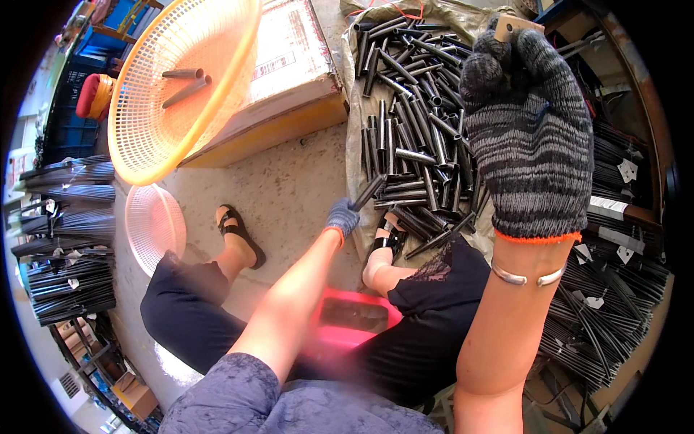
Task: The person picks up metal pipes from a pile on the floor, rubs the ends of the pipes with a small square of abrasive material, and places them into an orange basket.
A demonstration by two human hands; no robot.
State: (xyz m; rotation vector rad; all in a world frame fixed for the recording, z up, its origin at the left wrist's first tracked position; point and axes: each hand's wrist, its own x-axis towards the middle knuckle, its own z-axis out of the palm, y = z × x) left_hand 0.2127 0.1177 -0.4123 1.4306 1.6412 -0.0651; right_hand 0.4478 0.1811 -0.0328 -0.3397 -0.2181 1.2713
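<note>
My left hand [342, 217], in a grey knit glove with an orange cuff, is closed around one end of a short black metal tube [370, 191]. The tube tilts up and right beside a large heap of similar tubes [412, 137] on a sheet. Raised at the upper right, my right hand [533, 130] wears a striped black-and-grey glove. Its fingertips grip a small tan block [515, 27] with a dark hole, perhaps wood; part of it is hidden. Two tubes [186, 91] lie in an orange plastic basket [144, 155] at the upper left.
The basket leans on a cardboard box [296, 94]. A second pale pink basket [155, 224] stands below it. Bundles of long black rods are racked at left [69, 231] and right [600, 318]. A pink stool [354, 318] is between my legs.
</note>
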